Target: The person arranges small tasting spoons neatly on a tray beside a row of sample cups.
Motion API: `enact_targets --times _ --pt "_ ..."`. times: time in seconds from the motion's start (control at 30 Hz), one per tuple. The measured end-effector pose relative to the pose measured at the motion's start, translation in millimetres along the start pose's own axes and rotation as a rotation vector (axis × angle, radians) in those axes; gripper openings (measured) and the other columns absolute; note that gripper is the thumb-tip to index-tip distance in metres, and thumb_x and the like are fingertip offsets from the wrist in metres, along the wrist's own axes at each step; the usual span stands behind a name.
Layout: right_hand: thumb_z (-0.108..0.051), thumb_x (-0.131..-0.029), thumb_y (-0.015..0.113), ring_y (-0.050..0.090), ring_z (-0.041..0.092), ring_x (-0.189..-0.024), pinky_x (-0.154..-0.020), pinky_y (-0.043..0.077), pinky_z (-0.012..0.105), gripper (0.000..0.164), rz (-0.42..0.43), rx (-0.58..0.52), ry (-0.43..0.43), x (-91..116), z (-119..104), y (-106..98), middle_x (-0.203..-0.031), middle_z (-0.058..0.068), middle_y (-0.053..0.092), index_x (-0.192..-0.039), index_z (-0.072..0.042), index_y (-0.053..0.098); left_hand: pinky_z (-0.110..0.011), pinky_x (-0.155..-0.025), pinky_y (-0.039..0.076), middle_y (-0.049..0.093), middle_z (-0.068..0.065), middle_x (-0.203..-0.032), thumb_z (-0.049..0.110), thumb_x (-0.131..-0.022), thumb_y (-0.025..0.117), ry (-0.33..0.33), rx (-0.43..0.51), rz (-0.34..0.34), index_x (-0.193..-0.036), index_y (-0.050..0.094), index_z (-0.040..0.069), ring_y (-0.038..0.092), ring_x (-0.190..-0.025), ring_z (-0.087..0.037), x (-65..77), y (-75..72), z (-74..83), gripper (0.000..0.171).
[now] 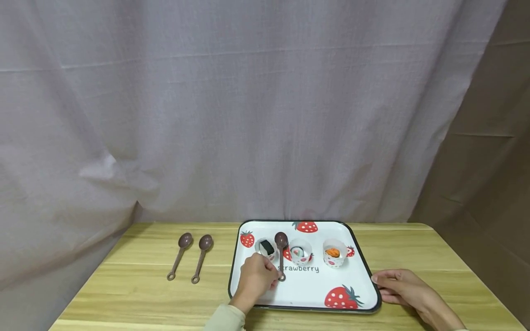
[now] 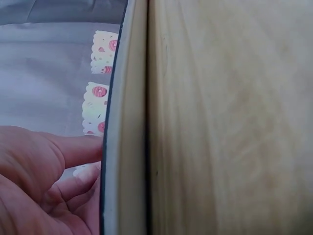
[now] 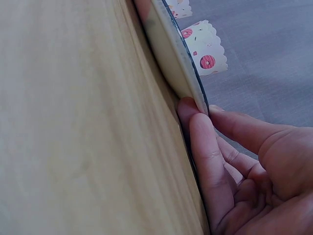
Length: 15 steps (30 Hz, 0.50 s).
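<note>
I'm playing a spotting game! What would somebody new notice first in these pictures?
Probably the white tray on the wooden table, because of its big red strawberries. Next, perhaps, the bright orange piece inside the rightmost of three patterned cups on the tray. A dark brown spoon also stands out between the other two cups.

A greyish curtain (image 1: 256, 115) (faintly creased) hangs behind a wood-grained table (image 1: 124, 280).

From my head I see soft, even light, but the curtain (image 1: 265, 115) is dimmer at the far right. From my left wrist, the paper cups (image 2: 96, 105) look almost overexposed; from my right, a shadow lies beneath the tray (image 3: 172, 61) and the table (image 3: 73, 147) is blurred.
</note>
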State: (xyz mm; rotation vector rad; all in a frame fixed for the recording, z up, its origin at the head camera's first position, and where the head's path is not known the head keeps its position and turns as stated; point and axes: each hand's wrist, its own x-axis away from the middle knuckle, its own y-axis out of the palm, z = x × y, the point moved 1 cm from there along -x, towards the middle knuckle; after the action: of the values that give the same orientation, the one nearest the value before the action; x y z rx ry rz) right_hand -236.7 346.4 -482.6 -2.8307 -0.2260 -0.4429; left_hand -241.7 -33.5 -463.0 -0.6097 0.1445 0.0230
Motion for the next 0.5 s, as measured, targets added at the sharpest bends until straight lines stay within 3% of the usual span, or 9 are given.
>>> enact_targets --times 0.23,0.37,0.5 --pt "-0.013 -0.106 0.061 0.072 0.012 -0.085 -0.078 0.065 0.030 0.044 -0.016 0.009 -0.027 -0.9 -0.4 -1.8 -0.100 0.001 0.076 -0.129 0.025 0.055 -0.024 -0.042 0.042 0.062 0.007 -0.051 0.005 -0.084 0.081 0.048 0.003 -0.023 -0.067 0.075 0.010 0.057 -0.041 -0.004 4.4 -18.0 9.1 0.019" --pt "-0.011 -0.107 0.060 0.073 0.011 -0.084 -0.078 0.065 0.029 0.042 -0.032 -0.012 -0.037 -0.3 0.8 -3.0 -0.098 -0.001 0.075 -0.127 0.025 0.056 -0.021 -0.043 0.042 0.061 0.009 -0.054 0.014 -0.088 0.081 0.075 0.000 -0.070 -0.073 0.077 0.010 0.057 -0.045 -0.004 6.9 -35.4 10.8 0.016" --pt "-0.011 -0.106 0.060 0.073 0.009 -0.083 -0.078 0.065 0.028 0.040 -0.041 -0.031 -0.036 0.5 2.1 -2.8 -0.097 -0.002 0.075 -0.127 0.024 0.057 -0.025 -0.047 0.043 0.061 0.009 -0.059 0.022 -0.090 0.079 0.091 -0.035 -0.072 -0.080 0.079 0.013 0.056 -0.051 -0.006 9.0 -57.2 5.7 0.013"
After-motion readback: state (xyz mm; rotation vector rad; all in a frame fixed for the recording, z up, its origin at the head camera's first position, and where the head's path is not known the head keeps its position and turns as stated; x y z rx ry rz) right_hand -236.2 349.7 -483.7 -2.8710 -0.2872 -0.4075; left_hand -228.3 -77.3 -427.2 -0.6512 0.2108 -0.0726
